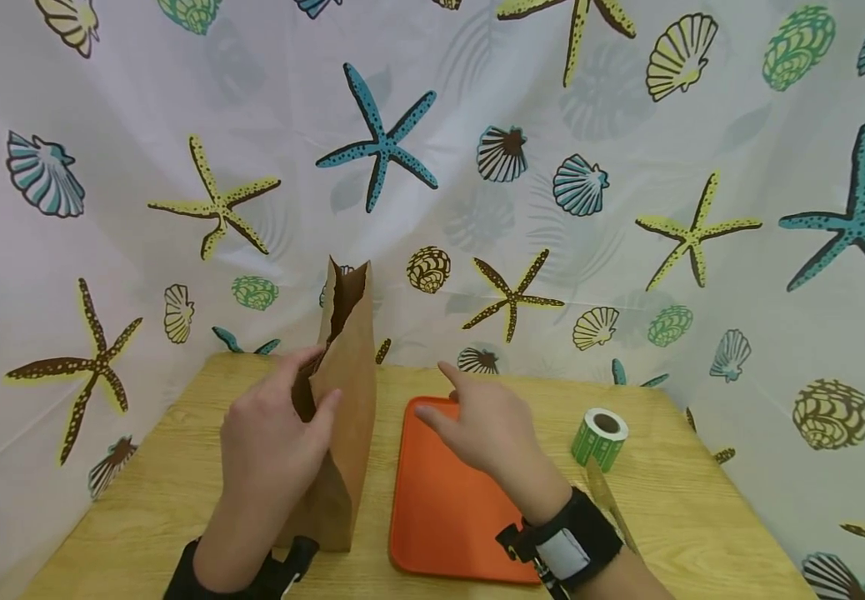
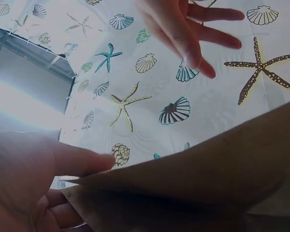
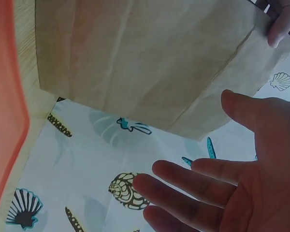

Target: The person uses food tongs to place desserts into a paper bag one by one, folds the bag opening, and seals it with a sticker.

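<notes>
A brown paper bag (image 1: 353,400) stands upright left of centre on the table, its top edge parted. My left hand (image 1: 275,433) pinches the near side of its opening. In the left wrist view the thumb (image 2: 82,159) lies along the outside of the rim, with fingers on the other side. My right hand (image 1: 488,417) hovers over the far part of an orange tray (image 1: 440,500), its fingers spread and holding nothing. From the right wrist view, that hand (image 3: 217,179) is beside the bag's broad side (image 3: 135,63).
A roll of green labels (image 1: 601,437) stands on the table (image 1: 687,500) right of the tray. A thin tan strip-like thing (image 1: 608,500) lies beside it, partly hidden by my right wrist. A white curtain (image 1: 432,225) with starfish and shells hangs behind the table.
</notes>
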Available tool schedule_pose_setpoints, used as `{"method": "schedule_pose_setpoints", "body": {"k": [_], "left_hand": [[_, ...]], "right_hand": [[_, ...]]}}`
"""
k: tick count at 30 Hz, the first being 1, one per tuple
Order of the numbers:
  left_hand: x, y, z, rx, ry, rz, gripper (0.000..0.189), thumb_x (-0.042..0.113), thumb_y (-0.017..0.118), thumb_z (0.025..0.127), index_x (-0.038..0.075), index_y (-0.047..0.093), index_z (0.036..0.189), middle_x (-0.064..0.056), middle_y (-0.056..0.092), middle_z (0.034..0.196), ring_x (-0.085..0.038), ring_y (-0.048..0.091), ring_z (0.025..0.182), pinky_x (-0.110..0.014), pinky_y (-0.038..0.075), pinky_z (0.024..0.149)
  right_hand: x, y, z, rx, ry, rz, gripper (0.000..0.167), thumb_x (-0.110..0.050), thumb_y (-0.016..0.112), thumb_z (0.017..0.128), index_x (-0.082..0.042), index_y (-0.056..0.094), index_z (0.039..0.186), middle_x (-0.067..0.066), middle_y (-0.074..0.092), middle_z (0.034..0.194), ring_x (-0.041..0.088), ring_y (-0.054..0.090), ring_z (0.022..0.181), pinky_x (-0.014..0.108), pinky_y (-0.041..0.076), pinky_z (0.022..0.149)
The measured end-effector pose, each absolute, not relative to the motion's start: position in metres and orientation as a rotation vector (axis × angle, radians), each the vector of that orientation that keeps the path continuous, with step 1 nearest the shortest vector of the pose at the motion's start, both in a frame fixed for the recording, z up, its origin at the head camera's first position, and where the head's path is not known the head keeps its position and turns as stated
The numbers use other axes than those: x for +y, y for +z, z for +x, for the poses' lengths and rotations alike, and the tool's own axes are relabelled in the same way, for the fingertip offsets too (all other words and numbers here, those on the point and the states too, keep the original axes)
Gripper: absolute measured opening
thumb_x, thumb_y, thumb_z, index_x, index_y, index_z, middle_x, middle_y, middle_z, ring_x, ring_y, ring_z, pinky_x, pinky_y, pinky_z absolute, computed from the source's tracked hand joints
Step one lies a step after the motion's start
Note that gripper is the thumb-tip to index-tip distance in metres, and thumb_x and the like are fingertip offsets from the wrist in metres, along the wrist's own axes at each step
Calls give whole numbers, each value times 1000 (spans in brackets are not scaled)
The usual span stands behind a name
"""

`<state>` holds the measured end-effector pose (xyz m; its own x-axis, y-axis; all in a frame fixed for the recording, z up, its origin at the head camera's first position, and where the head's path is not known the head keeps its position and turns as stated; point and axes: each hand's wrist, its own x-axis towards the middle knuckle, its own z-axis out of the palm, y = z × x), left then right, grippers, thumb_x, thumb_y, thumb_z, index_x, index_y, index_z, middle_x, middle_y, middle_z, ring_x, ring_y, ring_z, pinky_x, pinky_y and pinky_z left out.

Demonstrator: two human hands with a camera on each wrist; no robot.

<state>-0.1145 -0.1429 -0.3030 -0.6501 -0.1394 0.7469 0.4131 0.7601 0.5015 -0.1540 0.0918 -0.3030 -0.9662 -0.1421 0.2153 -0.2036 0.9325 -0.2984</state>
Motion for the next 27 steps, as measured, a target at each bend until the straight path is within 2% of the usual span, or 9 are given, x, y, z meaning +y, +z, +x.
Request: {"method": "schedule_pose_setpoints", "body": {"k": [1,5,8,12,15,18,19,24,27], "left_hand": [[-143,-303,-115,-2118,-849,-210,49,13,87,83,10,70,129,-14,80,109,-28,71,65,-40,53,51],[-147,-302,-116,-2114,-834,-210,39,7,79,87,11,73,126,-11,76,76,-15,52,46,-28,37,41],[-152,-302,-118,-2102,-805,-203,36,1,75,87,11,75,123,-10,71,66,-17,58,47,-27,37,43],[-160,-303,-119,-2074,-785,-193,39,-6,71,86,15,78,118,-9,72,67,-14,50,44,-27,34,45],[-166,-302,-120,-2052,-785,-187,41,-9,67,86,17,79,115,-9,71,65,-9,31,42,-27,25,43],[-175,-302,-124,-2024,-779,-177,40,-10,65,85,16,79,113,-12,75,72,-9,28,43,-27,23,42],[-179,-302,-125,-2014,-779,-179,39,-10,64,85,15,79,112,-13,76,75,-9,27,42,-27,22,42],[-194,-300,-131,-1958,-846,-192,36,-13,60,87,12,78,105,-13,80,86,-6,31,42,-23,22,42],[-200,-299,-131,-1945,-913,-197,32,-14,60,90,11,78,100,-10,80,90,-9,49,50,-15,31,49]], "right_hand": [[89,-302,-155,-2896,474,273,75,-66,64,95,-29,47,158,0,76,124,24,74,101,30,46,55],[77,-299,-161,-2891,497,324,79,-66,63,95,-30,40,161,0,74,130,25,73,96,30,47,55],[68,-298,-167,-2890,520,376,81,-66,63,95,-30,36,163,1,72,135,26,73,100,31,49,57],[57,-296,-173,-2889,544,427,89,-65,63,95,-28,25,167,1,68,142,26,73,104,32,50,57],[52,-297,-176,-2875,577,436,97,-63,65,95,-26,14,169,3,62,150,29,72,111,40,58,69],[51,-299,-179,-2853,615,435,102,-62,67,95,-23,8,170,5,58,154,32,68,123,48,59,86],[51,-300,-180,-2851,635,433,103,-61,67,95,-23,7,170,6,56,155,32,69,121,49,59,87],[53,-304,-185,-2846,729,436,108,-57,70,95,-20,1,170,6,54,158,31,72,112,50,58,87],[55,-307,-188,-2845,788,423,111,-54,72,95,-21,-4,169,6,51,160,35,68,122,54,56,96]]}}
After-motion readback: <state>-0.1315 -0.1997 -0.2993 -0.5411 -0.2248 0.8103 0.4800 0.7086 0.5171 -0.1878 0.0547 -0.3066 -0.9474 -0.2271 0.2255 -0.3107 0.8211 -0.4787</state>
